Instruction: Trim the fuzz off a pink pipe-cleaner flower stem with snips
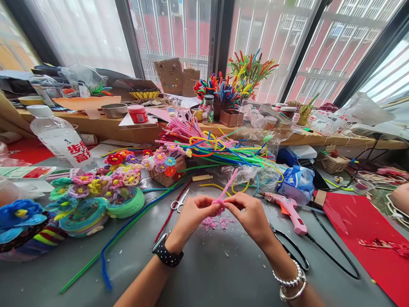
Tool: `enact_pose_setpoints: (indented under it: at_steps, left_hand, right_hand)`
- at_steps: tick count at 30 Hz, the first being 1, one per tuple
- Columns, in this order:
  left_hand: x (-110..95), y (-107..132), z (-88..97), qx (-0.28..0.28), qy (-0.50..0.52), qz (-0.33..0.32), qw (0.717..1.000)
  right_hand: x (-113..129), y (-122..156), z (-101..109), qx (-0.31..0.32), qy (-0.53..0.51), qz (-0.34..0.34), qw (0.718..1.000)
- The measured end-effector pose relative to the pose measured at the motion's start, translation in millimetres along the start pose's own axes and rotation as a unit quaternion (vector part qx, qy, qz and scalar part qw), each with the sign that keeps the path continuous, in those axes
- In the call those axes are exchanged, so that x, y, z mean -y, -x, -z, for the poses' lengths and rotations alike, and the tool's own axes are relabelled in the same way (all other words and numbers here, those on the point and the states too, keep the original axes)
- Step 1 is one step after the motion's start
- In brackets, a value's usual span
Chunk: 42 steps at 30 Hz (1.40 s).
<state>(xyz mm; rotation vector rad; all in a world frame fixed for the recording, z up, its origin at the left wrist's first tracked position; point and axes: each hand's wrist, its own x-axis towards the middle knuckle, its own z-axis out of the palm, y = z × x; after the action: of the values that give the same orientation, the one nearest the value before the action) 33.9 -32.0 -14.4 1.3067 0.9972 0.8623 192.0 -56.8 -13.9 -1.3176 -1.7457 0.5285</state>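
Between my two hands is a pink pipe cleaner (230,182), its straight end sticking up and its lower part bent into a small looped shape. My left hand (200,211) pinches this bent part between thumb and fingers. From the other side my right hand (246,212) pinches it too, the fingertips of both hands almost meeting. Pink fuzz clippings (217,222) lie on the grey table just below. Close to my left hand are white-handled scissors (180,201) and a dark red pipe cleaner (166,224). A pink glue gun (289,209) rests right of my right hand.
Pipe-cleaner flowers (84,185) in coiled bases stand at left, near a large plastic bottle (62,136). A heap of coloured pipe cleaners (223,149) lies ahead. Red sheets (367,238) and the glue gun's black cord (335,253) occupy the right. Another person's hand (401,198) shows at the right edge.
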Motion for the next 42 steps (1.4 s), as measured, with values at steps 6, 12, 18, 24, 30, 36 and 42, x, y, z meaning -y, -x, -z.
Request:
enact_pose_setpoints:
  at_steps: [6, 12, 18, 24, 30, 36, 42]
  left_hand:
    - [0.2, -0.9, -1.8, -0.014, 0.015, 0.016, 1.0]
    - [1.1, 0.2, -4.4, -0.027, 0.084, 0.021, 0.996]
    - [4.3, -1.7, -0.8, -0.044, 0.124, 0.024, 0.991]
    - [3.9, -0.7, -1.0, -0.036, 0.066, -0.009, 0.997]
    - [-1.9, 1.0, -3.6, -0.018, 0.032, -0.011, 0.999]
    - [-2.6, 1.2, -4.8, -0.052, 0.014, 0.022, 0.998]
    - [1.2, 0.0, -7.3, -0.05, 0.081, 0.034, 0.995]
  right_hand:
    - [4.2, 4.7, -11.3, -0.011, 0.095, 0.047, 0.994]
    - [5.1, 6.0, -17.8, -0.062, 0.086, 0.062, 0.992]
    - [2.9, 2.5, -15.0, -0.027, -0.006, -0.011, 1.0]
    - [3.0, 3.1, -16.6, -0.046, -0.02, -0.023, 0.998]
    - [-0.1, 0.0, -11.7, -0.007, -0.077, -0.085, 0.993]
    - [1.3, 1.2, -9.6, -0.016, -0.01, -0.058, 0.998]
    - [2.4, 7.8, -22.3, -0.084, 0.149, 0.067, 0.983]
